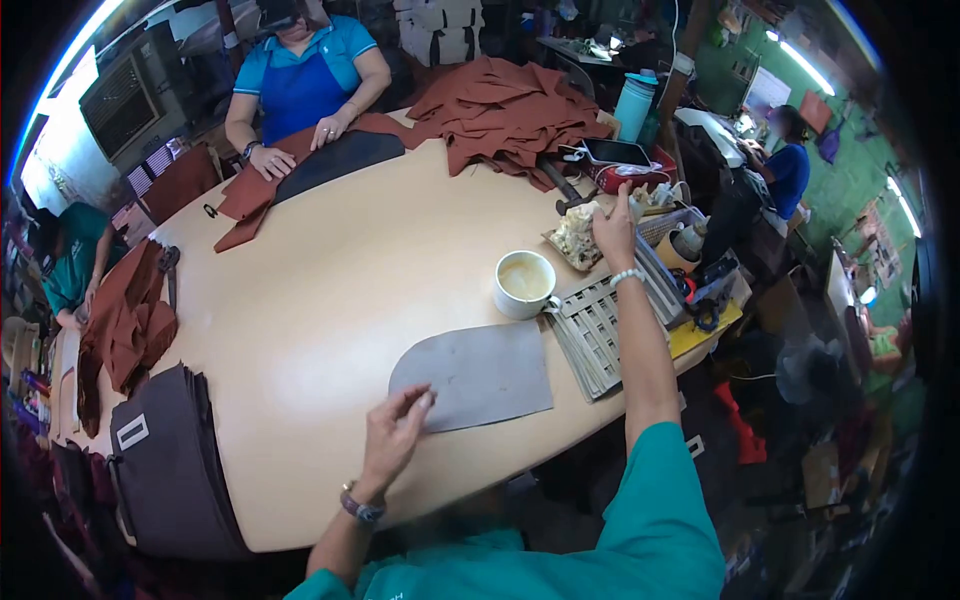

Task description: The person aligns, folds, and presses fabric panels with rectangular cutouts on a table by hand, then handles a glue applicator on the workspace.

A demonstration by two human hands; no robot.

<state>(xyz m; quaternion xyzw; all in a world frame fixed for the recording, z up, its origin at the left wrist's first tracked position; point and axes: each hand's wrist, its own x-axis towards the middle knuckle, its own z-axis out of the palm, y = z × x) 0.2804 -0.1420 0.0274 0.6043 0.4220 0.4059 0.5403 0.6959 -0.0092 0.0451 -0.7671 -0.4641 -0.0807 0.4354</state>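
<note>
My left hand (393, 440) is raised over the lower left edge of a flat grey piece (478, 375), rounded at its left end. Its fingers are half bent, with the thumb a little apart from them and nothing plainly held. My right hand (615, 235) reaches to a lumpy cream-coloured clump (575, 238) that sits on a brown scrap. One finger points up and away, and the thumb side meets the clump; the other fingers are partly hidden. Between my hands stands a white mug (524, 284) with a pale tan inside.
A slotted pale panel (592, 335) lies beside a tool tray (655, 275). A hammer (568, 190), phone (615, 152) and blue bottle (635, 105) stand farther back. Reddish-brown pieces (510, 110) are heaped near a co-worker (310, 85). Dark stacked pieces (170, 470) lie left.
</note>
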